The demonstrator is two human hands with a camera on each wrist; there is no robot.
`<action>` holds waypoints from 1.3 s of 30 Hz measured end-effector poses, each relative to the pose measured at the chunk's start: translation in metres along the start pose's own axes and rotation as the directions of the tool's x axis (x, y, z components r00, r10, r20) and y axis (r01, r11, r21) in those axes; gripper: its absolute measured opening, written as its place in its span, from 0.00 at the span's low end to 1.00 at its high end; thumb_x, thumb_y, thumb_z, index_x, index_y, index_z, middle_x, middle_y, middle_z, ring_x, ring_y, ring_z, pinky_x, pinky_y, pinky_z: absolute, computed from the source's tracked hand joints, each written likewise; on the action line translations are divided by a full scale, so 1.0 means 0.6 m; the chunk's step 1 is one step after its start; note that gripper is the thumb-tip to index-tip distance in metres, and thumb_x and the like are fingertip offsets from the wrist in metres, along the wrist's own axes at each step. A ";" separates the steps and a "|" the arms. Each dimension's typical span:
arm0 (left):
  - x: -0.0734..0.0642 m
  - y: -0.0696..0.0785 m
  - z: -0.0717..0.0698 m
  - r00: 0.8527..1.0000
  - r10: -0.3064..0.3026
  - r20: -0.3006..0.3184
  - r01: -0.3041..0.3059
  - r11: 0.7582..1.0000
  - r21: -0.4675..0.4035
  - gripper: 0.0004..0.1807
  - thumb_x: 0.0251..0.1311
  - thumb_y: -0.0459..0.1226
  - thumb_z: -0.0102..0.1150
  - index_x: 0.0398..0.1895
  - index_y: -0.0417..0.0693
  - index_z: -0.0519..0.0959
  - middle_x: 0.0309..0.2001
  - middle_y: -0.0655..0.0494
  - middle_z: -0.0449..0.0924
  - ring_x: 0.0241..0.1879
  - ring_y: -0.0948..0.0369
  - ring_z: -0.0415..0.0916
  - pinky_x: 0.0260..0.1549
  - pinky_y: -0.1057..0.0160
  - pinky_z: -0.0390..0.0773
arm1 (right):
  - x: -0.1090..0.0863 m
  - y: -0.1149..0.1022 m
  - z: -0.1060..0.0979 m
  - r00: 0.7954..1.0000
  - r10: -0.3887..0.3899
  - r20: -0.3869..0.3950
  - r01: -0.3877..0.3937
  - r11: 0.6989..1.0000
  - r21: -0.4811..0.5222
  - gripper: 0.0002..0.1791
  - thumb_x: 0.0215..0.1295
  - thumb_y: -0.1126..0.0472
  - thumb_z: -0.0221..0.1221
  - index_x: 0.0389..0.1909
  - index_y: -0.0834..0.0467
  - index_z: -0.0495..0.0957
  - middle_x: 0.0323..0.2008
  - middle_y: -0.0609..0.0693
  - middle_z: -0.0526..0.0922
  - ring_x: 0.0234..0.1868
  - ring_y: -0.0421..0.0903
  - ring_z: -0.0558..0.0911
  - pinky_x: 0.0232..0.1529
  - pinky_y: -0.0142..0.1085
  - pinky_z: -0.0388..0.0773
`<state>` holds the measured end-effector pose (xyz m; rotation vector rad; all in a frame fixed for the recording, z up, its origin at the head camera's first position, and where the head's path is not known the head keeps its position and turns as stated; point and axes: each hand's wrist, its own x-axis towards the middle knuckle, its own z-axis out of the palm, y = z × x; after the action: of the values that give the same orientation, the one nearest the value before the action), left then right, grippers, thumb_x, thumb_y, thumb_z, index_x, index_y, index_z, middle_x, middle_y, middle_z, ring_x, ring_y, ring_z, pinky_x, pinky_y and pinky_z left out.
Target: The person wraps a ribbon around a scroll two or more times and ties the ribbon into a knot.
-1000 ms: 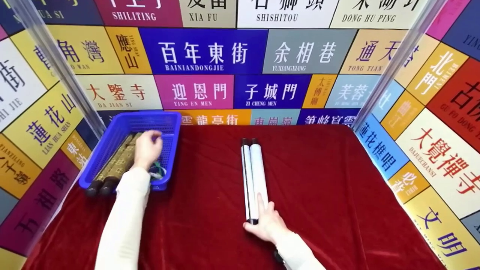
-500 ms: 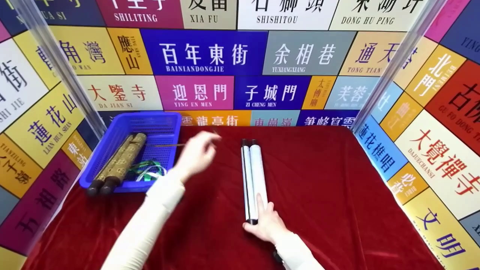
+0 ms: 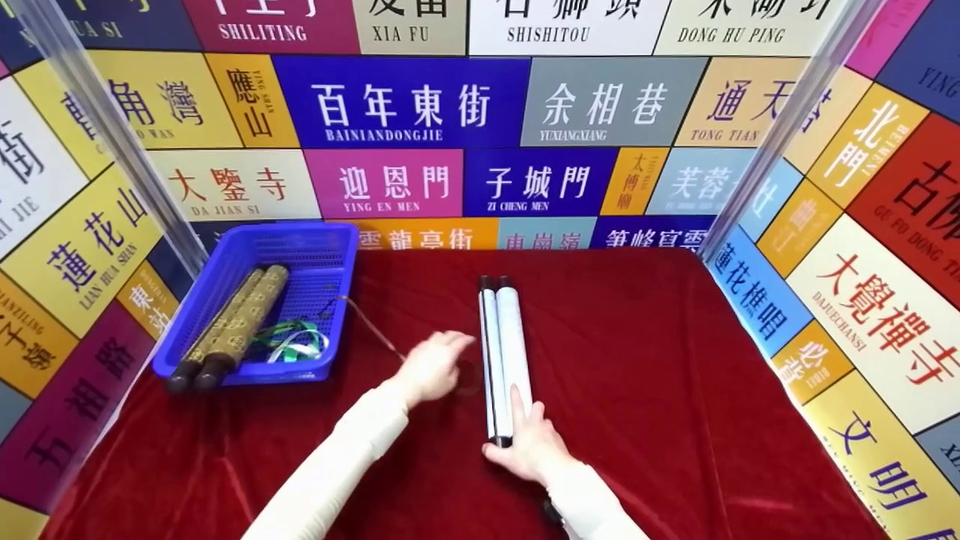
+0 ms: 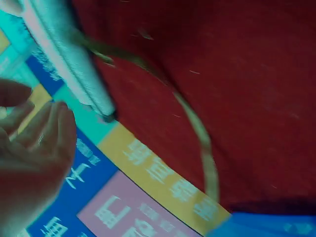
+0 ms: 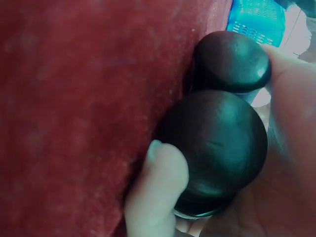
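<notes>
On the red cloth lies a white scroll (image 3: pixel 511 337) rolled from both sides, with dark end knobs (image 5: pixel 217 138). My right hand (image 3: pixel 532 442) grips its near end, a digit curled against the larger knob and the index finger laid along the roll. My left hand (image 3: pixel 431 367) hovers just left of the scroll with fingers loosely bent. Nothing shows between those fingers in the left wrist view. A narrow brownish-gold ribbon (image 4: pixel 190 116) runs over the cloth from the basket's side toward the scroll. In the head view, part of the ribbon is hidden by my left hand.
A blue plastic basket (image 3: pixel 345 277) stands at the back left. Inside are gold-patterned scrolls (image 3: pixel 247 315) with dark knobs jutting over the near rim, beside green and white ribbons (image 3: pixel 296 341). Printed sign panels (image 3: pixel 405 97) wall the back and sides of the red cloth (image 3: pixel 637 360).
My left hand has left the basket and moved right and nearer, beside the scroll, drawing the brownish ribbon out over the rim. The right hand keeps its hold on the scroll.
</notes>
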<state>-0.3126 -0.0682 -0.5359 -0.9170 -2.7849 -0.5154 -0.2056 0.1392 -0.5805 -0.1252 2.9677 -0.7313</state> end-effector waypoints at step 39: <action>-0.021 -0.065 0.000 0.909 -0.001 0.416 -0.050 0.992 0.112 0.04 0.56 0.38 0.66 0.30 0.49 0.82 0.35 0.51 0.83 0.40 0.49 0.82 0.41 0.49 0.82 | -0.001 -0.004 0.000 1.000 0.015 0.017 -0.015 1.000 0.004 0.63 0.45 0.39 0.70 0.80 0.53 0.48 0.50 0.66 0.69 0.38 0.60 0.79 0.39 0.51 0.79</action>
<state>-0.3261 -0.1041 -0.5499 -1.1497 -3.1283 -0.1544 -0.2051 0.1370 -0.5794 -0.1087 2.9478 -0.7310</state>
